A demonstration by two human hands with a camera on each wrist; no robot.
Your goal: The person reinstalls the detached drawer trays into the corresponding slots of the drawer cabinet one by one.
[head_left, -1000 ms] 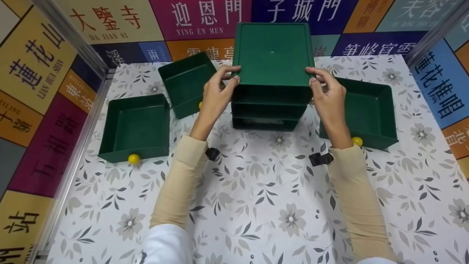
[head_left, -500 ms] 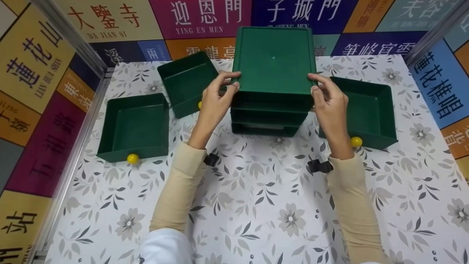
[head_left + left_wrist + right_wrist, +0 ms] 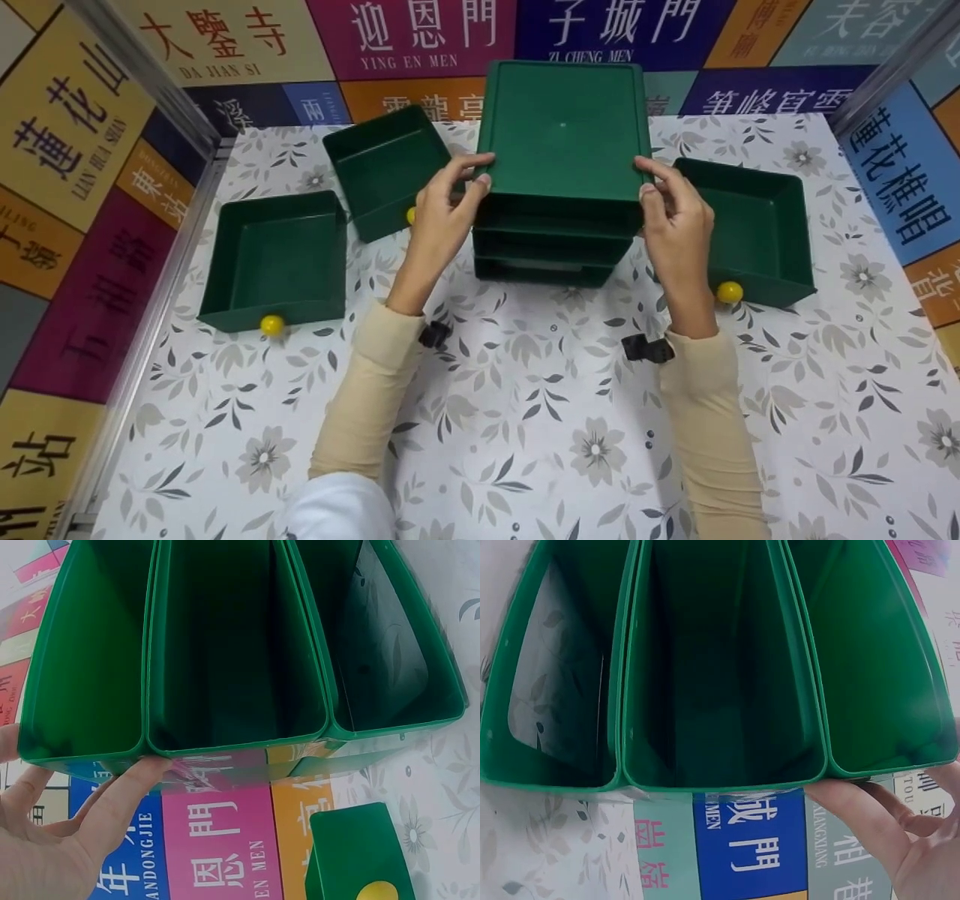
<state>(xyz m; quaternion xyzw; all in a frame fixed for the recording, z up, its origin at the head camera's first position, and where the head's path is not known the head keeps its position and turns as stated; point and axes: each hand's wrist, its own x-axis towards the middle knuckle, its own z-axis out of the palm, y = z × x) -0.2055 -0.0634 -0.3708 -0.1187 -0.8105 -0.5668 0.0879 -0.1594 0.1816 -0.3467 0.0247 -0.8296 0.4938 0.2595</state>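
A green plastic drawer cabinet (image 3: 562, 127) stands at the back middle of the table in the head view, its front facing me. In the left wrist view its three drawer slots (image 3: 232, 652) show without drawers, and the floral tablecloth is visible through an opening in the lowest one. My left hand (image 3: 442, 217) grips the left edge of the cabinet's top tier between thumb and fingers. On the opposite edge, my right hand (image 3: 681, 225) holds the same tier in the same manner. In the right wrist view, the right thumb (image 3: 862, 814) lies against the cabinet's side.
Two green drawers, a front one (image 3: 274, 259) and a back one (image 3: 386, 161), lie to the cabinet's left. A third drawer (image 3: 757, 225) lies to its right, partly behind my right hand. Each has a yellow ball knob (image 3: 272, 325). Printed panels (image 3: 420, 34) bound the table.
The cabinet's top has shifted toward me, and both hands have moved with it, keeping their hold. The three loose drawers have stayed in place.
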